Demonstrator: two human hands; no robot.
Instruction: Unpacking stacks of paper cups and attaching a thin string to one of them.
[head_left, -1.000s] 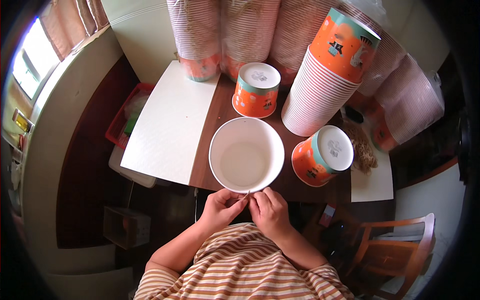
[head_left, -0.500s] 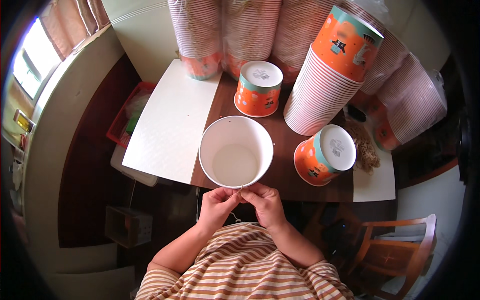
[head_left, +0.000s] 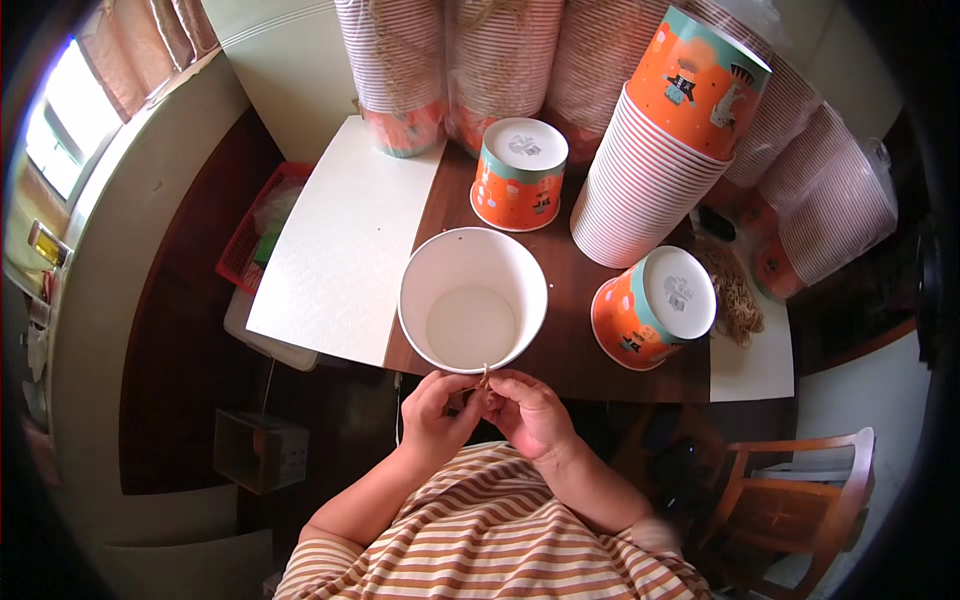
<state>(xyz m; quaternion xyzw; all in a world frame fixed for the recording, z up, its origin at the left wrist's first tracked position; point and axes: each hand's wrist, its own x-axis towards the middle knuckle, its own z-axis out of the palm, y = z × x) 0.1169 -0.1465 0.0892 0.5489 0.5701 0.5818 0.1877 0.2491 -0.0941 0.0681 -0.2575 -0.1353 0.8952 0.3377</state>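
An open white-lined paper bucket (head_left: 472,262) stands upright at the near edge of the table, its mouth toward me. Right at its near rim, my left hand (head_left: 436,418) and my right hand (head_left: 534,416) meet with thumbs and fingers pinched together. Between the fingertips runs a short piece of beige string (head_left: 485,378), its end sticking up against the rim. The fingers hide most of it. Farther back an orange and green paper bucket (head_left: 517,190) sits upside down, and a second upside-down bucket (head_left: 652,308) rests to the right.
A tall leaning stack of nested buckets (head_left: 650,170) rises behind the right one. Plastic-wrapped bucket stacks (head_left: 500,60) line the back of the table (head_left: 330,250). A bundle of beige strings (head_left: 735,300) lies at the right, above a wooden chair (head_left: 785,500). A red basket (head_left: 240,240) is at left.
My hands have lowered slightly and my fingers have shifted on the string; its end now shows higher above the fingertips. The buckets look unmoved.
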